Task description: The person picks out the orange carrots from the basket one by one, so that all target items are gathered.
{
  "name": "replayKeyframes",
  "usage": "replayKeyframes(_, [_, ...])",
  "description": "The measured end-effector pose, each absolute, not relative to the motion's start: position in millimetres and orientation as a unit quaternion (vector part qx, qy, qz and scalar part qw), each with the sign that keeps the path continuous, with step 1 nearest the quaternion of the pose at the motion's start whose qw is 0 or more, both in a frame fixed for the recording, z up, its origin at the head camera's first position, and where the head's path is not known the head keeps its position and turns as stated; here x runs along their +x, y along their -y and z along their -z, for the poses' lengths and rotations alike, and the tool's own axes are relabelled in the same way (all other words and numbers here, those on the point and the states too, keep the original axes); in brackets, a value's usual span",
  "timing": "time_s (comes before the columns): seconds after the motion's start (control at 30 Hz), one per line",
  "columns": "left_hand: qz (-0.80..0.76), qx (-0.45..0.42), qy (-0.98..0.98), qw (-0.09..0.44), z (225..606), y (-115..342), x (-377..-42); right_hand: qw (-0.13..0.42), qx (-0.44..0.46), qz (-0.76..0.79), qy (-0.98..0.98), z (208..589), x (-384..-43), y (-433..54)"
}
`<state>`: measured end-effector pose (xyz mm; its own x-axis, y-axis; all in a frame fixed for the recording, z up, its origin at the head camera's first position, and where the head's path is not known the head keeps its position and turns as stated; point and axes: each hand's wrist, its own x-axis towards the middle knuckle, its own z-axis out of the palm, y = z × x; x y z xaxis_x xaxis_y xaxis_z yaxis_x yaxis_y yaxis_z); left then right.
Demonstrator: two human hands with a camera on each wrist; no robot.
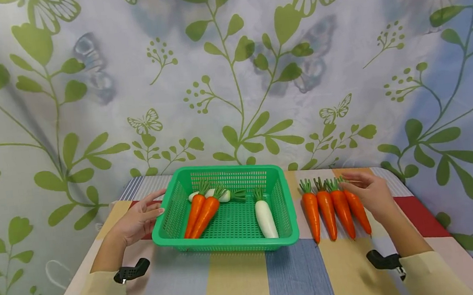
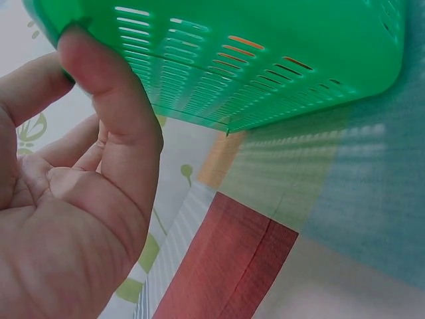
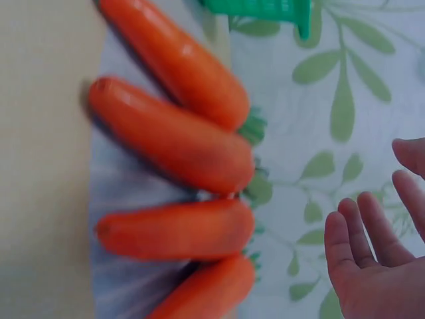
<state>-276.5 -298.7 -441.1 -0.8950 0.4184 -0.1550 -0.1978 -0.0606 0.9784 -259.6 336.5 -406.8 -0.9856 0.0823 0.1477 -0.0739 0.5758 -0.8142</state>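
My left hand [image 1: 140,219] is at the left side of a green plastic basket [image 1: 225,250], its thumb [image 2: 99,73] touching the rim. Inside the basket lie two orange carrots [image 1: 202,216], partly covering a white radish [image 1: 226,196] with green stalks. Another white radish [image 1: 265,219] lies at the basket's right side. Right of the basket, several carrots [image 1: 326,210] lie side by side, stalks toward the curtain. Near the stalks of the rightmost carrot [image 1: 357,211] hovers my right hand [image 1: 370,193]; in the right wrist view its fingers are spread and hold nothing.
A patchwork tablecloth [image 1: 237,277] covers the table under the basket and carrots. Close behind the table hangs a pale curtain [image 1: 136,95] with green leaves and butterflies. Each wrist wears a black device [image 1: 132,271].
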Motion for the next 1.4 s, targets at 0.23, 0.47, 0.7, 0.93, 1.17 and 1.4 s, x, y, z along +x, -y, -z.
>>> replayKeyframes(0.23, [-0.720, 0.093, -0.654, 0.210, 441.7, 298.3, -276.7, 0.095, 0.027, -0.488, 0.867, 396.2, -255.5, -311.2])
replayKeyframes(0.47, [-0.721, 0.096, -0.652, 0.211, 441.9, 298.1, -276.9, 0.073, 0.040, -0.508, 0.857, 385.1, -250.4, -284.7])
replayKeyframes(0.7, [-0.722, 0.091, -0.652, 0.213, 442.7, 299.3, -275.9, 0.044, 0.054, -0.519, 0.852, 371.4, -247.1, -256.4])
replayKeyframes(0.93, [-0.723, 0.087, -0.651, 0.212, 442.5, 298.2, -275.0, 0.018, 0.096, -0.578, 0.810, 368.8, -252.4, -230.8])
replayKeyframes(1.17, [-0.724, 0.079, -0.652, 0.211, 442.1, 298.0, -275.0, -0.021, 0.110, -0.612, 0.783, 368.3, -255.8, -203.0])
replayKeyframes(1.4, [-0.728, 0.089, -0.645, 0.214, 442.1, 298.8, -274.9, -0.044, 0.120, -0.631, 0.765, 367.1, -259.4, -176.5])
